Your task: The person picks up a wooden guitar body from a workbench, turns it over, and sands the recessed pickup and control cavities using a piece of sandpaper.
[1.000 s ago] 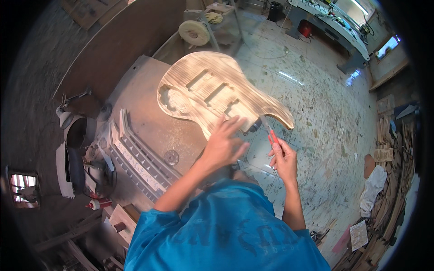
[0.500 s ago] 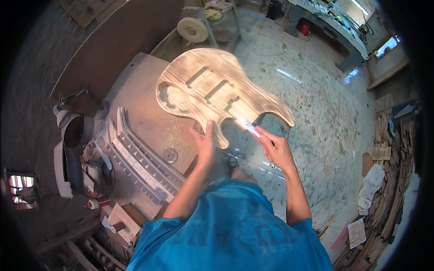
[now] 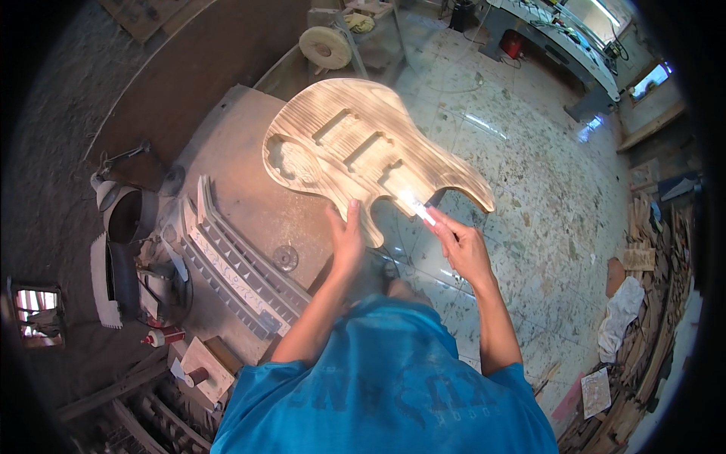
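Observation:
A pale wooden guitar body [image 3: 412,159] with dark grain stripes, routed pockets and two horns extends in front of me, over the bench edge and the floor. My left hand [image 3: 348,234] grips its near edge at the left, thumb upright against the side and other fingers partly hidden. In my right hand [image 3: 463,246] is a narrow white strip [image 3: 416,206], pinched between thumb and fingers. Its far end touches the wood by the notch between the horns, at the neck end. Glare on the strip hides what kind of tool it is.
Left, a dusty bench [image 3: 234,144] carries curved grey ribbed strips [image 3: 234,253], a round disc [image 3: 286,258], a lamp [image 3: 106,195] and a red-and-white bottle [image 3: 162,336]. A sanding wheel [image 3: 325,48] stands beyond. Scrap wood [image 3: 658,303] piles at right; a long table [image 3: 560,45] stands far right.
The guitar body and both hands shift only slightly. My left-hand fingers draw in closer to the wood's edge. The white strip stays at the notch.

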A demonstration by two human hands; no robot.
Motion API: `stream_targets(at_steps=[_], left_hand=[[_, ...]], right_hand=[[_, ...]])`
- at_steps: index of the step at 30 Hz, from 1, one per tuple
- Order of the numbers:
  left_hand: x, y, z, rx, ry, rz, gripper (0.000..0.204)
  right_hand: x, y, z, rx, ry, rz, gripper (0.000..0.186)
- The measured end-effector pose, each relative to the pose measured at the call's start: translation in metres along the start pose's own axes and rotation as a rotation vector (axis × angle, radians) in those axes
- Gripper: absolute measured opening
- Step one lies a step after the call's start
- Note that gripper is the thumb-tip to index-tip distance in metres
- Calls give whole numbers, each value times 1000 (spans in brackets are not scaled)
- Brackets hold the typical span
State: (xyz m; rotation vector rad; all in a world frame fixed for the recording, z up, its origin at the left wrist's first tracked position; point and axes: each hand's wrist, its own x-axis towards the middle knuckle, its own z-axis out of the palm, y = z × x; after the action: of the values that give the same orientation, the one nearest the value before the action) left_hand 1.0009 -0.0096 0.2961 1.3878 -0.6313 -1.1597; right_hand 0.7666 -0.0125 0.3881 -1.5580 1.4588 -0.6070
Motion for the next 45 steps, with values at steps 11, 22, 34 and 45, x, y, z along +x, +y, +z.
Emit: stream_targets(at_steps=[11, 22, 34, 45], left_hand=[[3, -8, -2, -18, -6, 18, 93], [1, -2, -1, 22, -3, 33, 95], [3, 0, -1, -41, -52, 24, 94], [5, -6, 0, -15, -14, 12, 94]], right_hand=[[-3, 10, 3, -5, 61, -77, 37], [0, 1, 1, 31, 33, -26, 36], [4, 8, 5, -55, 62, -94, 34], [-1, -5, -4, -82, 29, -87, 34]])
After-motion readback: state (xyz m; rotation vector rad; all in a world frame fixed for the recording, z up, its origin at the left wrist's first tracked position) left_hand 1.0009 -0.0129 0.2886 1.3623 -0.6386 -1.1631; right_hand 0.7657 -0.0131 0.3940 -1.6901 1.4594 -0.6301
